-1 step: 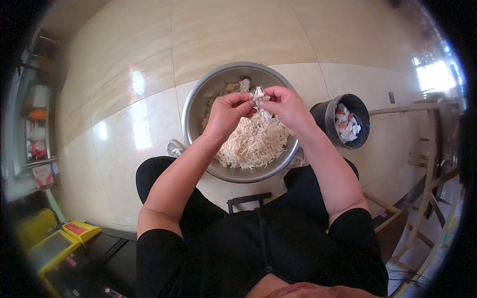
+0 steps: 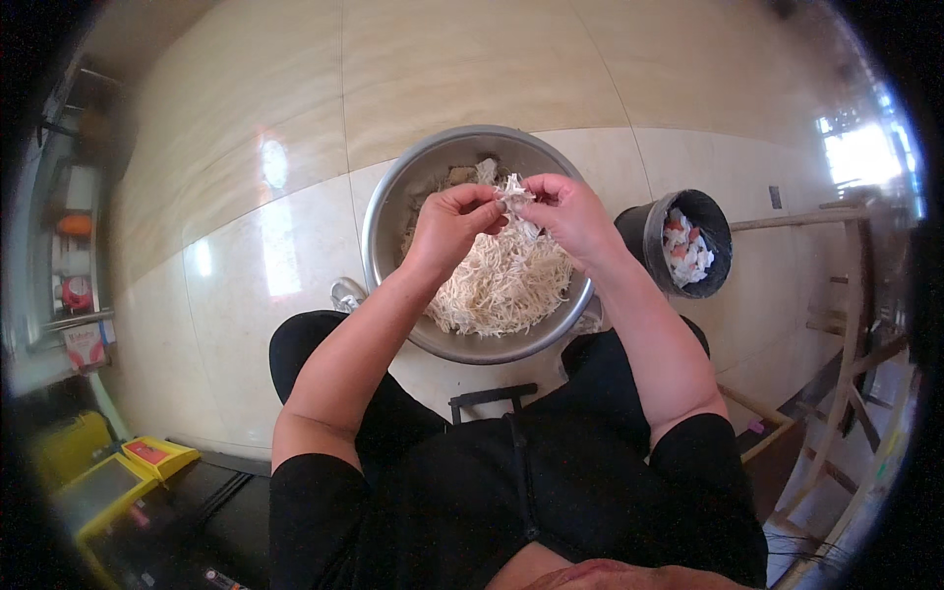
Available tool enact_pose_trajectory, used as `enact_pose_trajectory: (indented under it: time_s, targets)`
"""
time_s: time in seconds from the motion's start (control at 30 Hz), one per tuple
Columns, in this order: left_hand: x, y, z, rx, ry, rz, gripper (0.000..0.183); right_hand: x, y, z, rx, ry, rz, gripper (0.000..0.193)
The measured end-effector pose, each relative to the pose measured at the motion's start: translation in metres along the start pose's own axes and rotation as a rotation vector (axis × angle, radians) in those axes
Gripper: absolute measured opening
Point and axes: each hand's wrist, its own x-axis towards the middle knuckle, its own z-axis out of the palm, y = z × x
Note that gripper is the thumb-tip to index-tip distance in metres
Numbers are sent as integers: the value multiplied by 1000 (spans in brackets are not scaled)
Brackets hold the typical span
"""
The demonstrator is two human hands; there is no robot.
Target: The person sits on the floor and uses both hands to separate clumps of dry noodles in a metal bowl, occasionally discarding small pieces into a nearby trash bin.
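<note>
A wide metal basin [image 2: 372, 231] stands on the floor between my legs. In its near part lies a large heap of thin, pale cream strands [image 2: 501, 285]. Paler lumps [image 2: 462, 175] sit toward its far side, partly behind my hands. Over the basin, my left hand [image 2: 447, 228] and my right hand [image 2: 570, 218] meet, both closed in a pinch. Between their fingertips they hold a small, ragged, whitish clump of strands [image 2: 514, 195]. The clump's exact kind cannot be made out, and the fingers cover part of it.
Right of the basin stands a dark bucket [image 2: 644, 241] holding white and reddish scraps [image 2: 688, 251]. A wooden frame [image 2: 854, 295] is farther right. Yellow cases [image 2: 157, 457] lie at the lower left, near a shelf [image 2: 79, 320] with assorted items. A shoe [image 2: 346, 294] shows beside the basin.
</note>
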Motion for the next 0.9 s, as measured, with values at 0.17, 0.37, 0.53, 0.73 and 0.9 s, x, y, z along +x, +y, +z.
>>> enact_pose_trajectory:
  time_s: [0.17,0.37,0.53,0.73,0.9]
  targets:
    - [-8,6,-5,-69,-24,20,15,3,1,8,66,-41,-22,17]
    - [-10,7,-22,5,37,-12,21,16,17,17,-163,24,-105,14]
    - [-16,15,-20,-68,-84,-71,19,16,7,25,-91,-52,-118,9]
    - [-13,9,-20,69,84,-14,13,14,14,27,-16,-138,-177,28]
    - [-17,9,-19,-117,51,-27,9,11,6,29,-130,-77,-234,19]
